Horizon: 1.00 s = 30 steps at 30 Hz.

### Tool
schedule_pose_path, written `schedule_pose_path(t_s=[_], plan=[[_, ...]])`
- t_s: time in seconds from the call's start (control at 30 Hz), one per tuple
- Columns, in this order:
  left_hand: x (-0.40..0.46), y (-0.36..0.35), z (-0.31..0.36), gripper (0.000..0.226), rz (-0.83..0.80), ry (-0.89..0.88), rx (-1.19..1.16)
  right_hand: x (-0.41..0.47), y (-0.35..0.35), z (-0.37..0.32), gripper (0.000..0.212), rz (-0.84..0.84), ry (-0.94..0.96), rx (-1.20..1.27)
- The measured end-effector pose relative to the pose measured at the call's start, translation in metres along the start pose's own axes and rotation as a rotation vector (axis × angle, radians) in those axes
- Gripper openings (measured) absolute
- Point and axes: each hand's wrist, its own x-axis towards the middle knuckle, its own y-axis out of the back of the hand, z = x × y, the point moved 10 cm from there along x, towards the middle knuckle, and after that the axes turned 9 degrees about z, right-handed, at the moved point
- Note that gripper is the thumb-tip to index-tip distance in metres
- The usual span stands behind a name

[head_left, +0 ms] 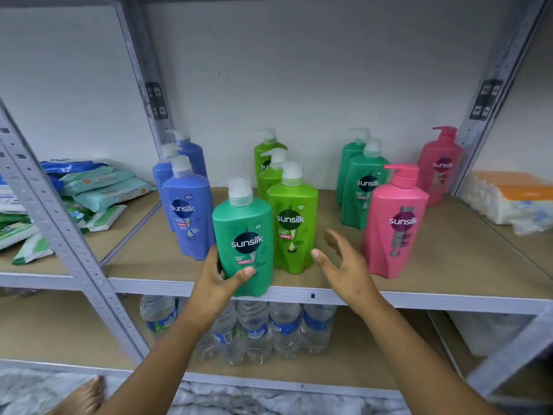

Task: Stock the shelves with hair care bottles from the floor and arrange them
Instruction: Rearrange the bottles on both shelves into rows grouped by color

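Observation:
My left hand (220,277) grips the base of a teal-green pump bottle (245,235) standing at the front edge of the middle shelf (419,298). Just right of it my right hand (344,265) hovers open, fingers spread, holding nothing. Behind stand rows of pump bottles: blue ones (188,211) at left, lime-green ones (291,226) in the middle, two more teal-green ones (363,193) further right. A light pink bottle (395,226) stands near my right hand and a darker pink one (440,169) at the back right.
Packs of wipes (98,187) lie heaped on the left shelf. Wrapped orange-and-white packs (508,199) sit at right. Water bottles (257,327) fill the shelf below. Grey metal uprights (57,211) frame the bay. My bare foot (83,396) rests on the marbled floor.

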Motion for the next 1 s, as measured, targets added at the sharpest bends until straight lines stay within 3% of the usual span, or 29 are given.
schedule_pose_path(t_s=[0.1,0.23,0.3,0.37,0.47,0.53,0.67,0.87,1.0], plan=[[-0.025,-0.018,0.01,0.056,-0.018,-0.013,0.002,-0.02,0.034,0.0,0.072,0.054,0.042,-0.058],[-0.048,-0.058,0.019,0.063,-0.079,-0.001,-0.018,-0.033,0.105,0.007,0.032,0.279,0.049,-0.004],[-0.055,-0.079,0.026,0.07,-0.104,0.005,-0.028,-0.03,0.141,0.014,0.034,0.43,0.035,-0.019],[-0.06,-0.1,0.033,0.068,-0.124,0.013,-0.042,-0.018,0.161,0.026,0.051,0.472,-0.027,-0.009],[-0.065,-0.125,0.039,0.057,-0.14,0.012,-0.055,0.007,0.153,0.04,0.1,0.267,-0.159,0.125],[-0.066,-0.135,0.041,0.056,-0.134,0.023,-0.072,0.017,0.142,0.037,0.111,0.112,-0.193,0.248],[-0.063,-0.154,0.035,0.056,-0.158,0.04,-0.084,0.035,0.134,0.043,0.106,0.006,-0.24,0.321],[-0.048,-0.18,0.024,0.058,-0.206,0.083,-0.111,0.051,0.138,0.056,0.077,0.036,-0.256,0.251],[-0.038,-0.189,0.023,0.066,-0.222,0.16,-0.117,0.052,0.14,0.06,0.072,0.046,-0.298,0.178]])
